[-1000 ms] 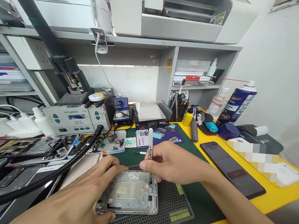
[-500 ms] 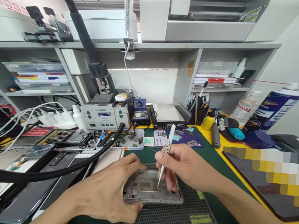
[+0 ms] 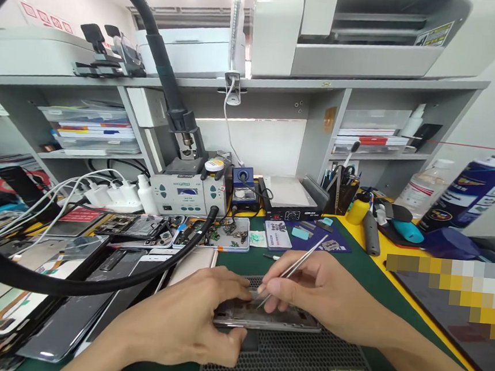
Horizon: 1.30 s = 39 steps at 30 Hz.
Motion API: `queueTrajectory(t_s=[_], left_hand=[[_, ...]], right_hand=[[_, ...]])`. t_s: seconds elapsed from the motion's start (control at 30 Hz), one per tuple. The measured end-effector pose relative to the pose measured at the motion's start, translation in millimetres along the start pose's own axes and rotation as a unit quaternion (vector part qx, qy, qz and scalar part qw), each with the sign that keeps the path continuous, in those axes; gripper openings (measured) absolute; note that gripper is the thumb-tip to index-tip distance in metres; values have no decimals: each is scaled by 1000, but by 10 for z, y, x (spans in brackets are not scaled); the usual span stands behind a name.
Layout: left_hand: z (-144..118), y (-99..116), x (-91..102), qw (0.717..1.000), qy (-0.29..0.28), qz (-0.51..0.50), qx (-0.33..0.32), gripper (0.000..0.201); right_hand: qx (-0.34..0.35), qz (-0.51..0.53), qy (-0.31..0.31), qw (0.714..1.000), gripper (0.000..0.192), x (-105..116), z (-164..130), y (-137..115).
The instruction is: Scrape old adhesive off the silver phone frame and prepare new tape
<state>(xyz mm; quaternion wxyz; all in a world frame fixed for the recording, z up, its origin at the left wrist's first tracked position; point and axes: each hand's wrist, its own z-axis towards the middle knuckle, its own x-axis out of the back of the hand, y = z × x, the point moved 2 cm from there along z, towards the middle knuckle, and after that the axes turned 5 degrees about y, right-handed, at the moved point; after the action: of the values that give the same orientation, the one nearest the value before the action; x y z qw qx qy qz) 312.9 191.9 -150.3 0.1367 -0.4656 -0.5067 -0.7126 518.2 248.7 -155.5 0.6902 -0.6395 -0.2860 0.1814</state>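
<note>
A phone's metal frame (image 3: 300,326) is held over the black honeycomb mat (image 3: 301,363), its open inside seen at a low angle. My left hand (image 3: 193,313) grips the left end of the frame, thumb at the near edge and fingers over the far side. Between the thumb and fingers of my right hand (image 3: 325,290) is a pair of slim metal tweezers (image 3: 304,258), slanting down to the left. Their tips touch or hover just above the frame's inside; I cannot tell which. My right fingers hide part of the frame's far side.
A thick black hose (image 3: 91,290) loops across the left side over several phones and screens. Behind the green mat (image 3: 249,261) are a tray of small parts (image 3: 242,243), a hot-air station (image 3: 186,194) and a heating plate (image 3: 291,212). A spray can (image 3: 467,193) stands right.
The tweezers have turned from nearly upright to a strong slant, tips moving along the frame. The frame is tipped to a flatter angle. The whole view has shifted a little left.
</note>
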Motion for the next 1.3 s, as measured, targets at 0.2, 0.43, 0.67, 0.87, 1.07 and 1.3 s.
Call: queueTrajectory(t_s=[0.2, 0.43, 0.67, 0.87, 1.07, 1.3], left_hand=[[12, 40, 39, 999, -2, 19, -28, 17], [33, 11, 11, 999, -2, 14, -42, 20], [20, -1, 12, 999, 3, -3, -32, 20], [21, -45, -1, 999, 13, 13, -37, 21], [23, -67, -14, 999, 12, 20, -36, 11], [21, -69, -3, 999, 8, 19, -41, 12]], right_hand=[[-19, 26, -10, 999, 27, -9, 3, 9], [-6, 41, -10, 999, 24, -5, -11, -2], [0, 18, 6, 1000, 22, -9, -36, -15], [0, 26, 8, 1000, 23, -13, -63, -23], [9, 28, 3, 1000, 18, -5, -59, -7], [22, 9, 9, 1000, 20, 1, -72, 2]])
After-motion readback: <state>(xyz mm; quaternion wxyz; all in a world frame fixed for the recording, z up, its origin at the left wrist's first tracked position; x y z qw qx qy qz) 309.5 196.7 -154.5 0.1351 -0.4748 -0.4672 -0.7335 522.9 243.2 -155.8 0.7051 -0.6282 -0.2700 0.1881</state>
